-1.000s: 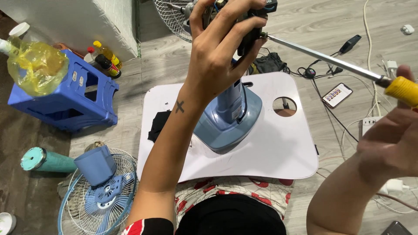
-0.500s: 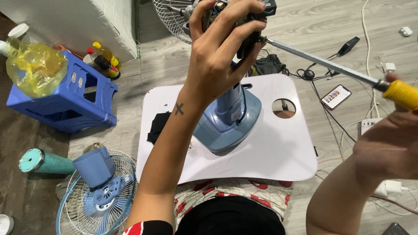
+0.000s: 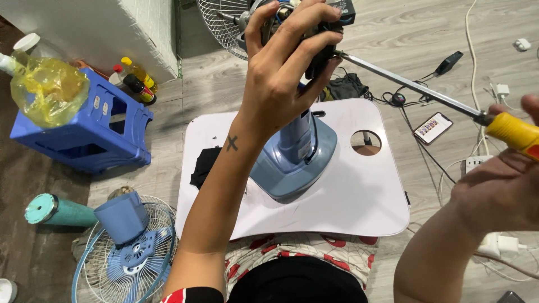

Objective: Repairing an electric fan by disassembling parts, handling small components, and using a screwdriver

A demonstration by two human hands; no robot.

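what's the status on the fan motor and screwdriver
Left hand grips fan motor. Right hand holds screwdriver, tip at motor. Nothing blocking.

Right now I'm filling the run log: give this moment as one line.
left hand: grips fan motor head | right hand: holds yellow-handled screwdriver, tip at motor | blue fan base: on white board

This looks like a room in a home used as a makeshift repair spot, not a proper workshop. The work goes on at floor level, on pale wood-look flooring (image 3: 404, 33). A small white lap table (image 3: 359, 202) serves as the bench. Around it lie household things: a blue plastic stool (image 3: 84, 140), sauce bottles (image 3: 135, 78) against the wall, a phone (image 3: 433, 127), chargers and a power strip (image 3: 477, 164) with loose cables.
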